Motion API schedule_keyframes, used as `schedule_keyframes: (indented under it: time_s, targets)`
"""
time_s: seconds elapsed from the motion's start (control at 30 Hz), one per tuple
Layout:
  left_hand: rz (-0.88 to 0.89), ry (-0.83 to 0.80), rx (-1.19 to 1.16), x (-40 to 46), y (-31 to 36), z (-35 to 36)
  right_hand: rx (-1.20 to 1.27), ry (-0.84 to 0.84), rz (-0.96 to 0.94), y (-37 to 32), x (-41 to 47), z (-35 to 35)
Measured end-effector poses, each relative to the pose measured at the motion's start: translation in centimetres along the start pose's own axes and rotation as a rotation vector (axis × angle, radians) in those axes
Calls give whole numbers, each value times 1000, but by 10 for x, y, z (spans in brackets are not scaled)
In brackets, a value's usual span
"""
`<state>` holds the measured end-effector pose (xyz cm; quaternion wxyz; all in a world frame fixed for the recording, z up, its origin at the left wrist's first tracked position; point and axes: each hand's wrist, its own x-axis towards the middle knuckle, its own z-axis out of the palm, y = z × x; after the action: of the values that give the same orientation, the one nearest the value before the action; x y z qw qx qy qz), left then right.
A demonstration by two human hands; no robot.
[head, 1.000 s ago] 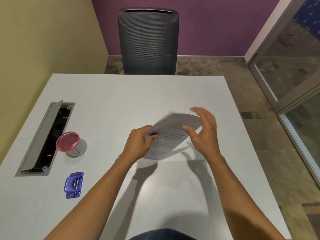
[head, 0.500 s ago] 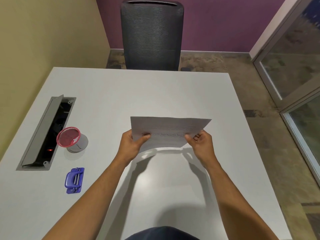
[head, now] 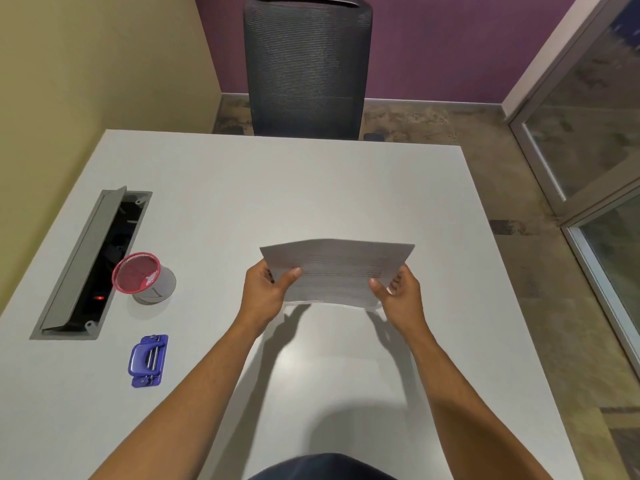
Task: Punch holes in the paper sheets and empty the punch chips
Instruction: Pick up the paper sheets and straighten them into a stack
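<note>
Printed white paper sheets (head: pixel 337 268) are held upright above the middle of the white table (head: pixel 311 188), their lower edge just over the surface. My left hand (head: pixel 265 292) pinches the lower left corner with thumb in front. My right hand (head: pixel 398 296) pinches the lower right corner the same way. A blue hole punch (head: pixel 148 360) lies flat on the table at the near left, well away from both hands. A red mesh cup (head: pixel 138 275) stands behind the punch, tilted on a grey round base.
An open grey cable tray (head: pixel 90 261) is sunk into the table's left side, its lid raised. A dark mesh office chair (head: pixel 306 64) stands past the far edge. Glass doors (head: pixel 588 140) are on the right.
One second ago the sheets were tilted and blurred between my hands. Now both hands hold them square and upright by the lower corners, slightly lower toward the table.
</note>
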<state>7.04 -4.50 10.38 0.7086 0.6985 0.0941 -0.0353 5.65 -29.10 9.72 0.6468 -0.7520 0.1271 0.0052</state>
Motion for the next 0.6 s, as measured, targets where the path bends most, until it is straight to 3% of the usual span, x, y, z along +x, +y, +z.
schedule_keyframes:
  time_s: [0.07, 0.13, 0.3, 0.43, 0.6]
  targets:
    - [-2, 27, -74, 1, 5, 3, -3, 62, -19, 5, -2, -4]
    - [-16, 69, -179, 2, 11, 7, 41, 128, 76, 13, -8, -7]
    - [-73, 45, -411, -4, 16, 14, 439, 105, 338, 35, -23, -9]
    - [-137, -3, -486, -10, 6, 16, 639, 0, 323, 37, -20, -10]
    - [-182, -23, -446, -15, -9, 2, 565, 60, 246, 30, -8, -18]
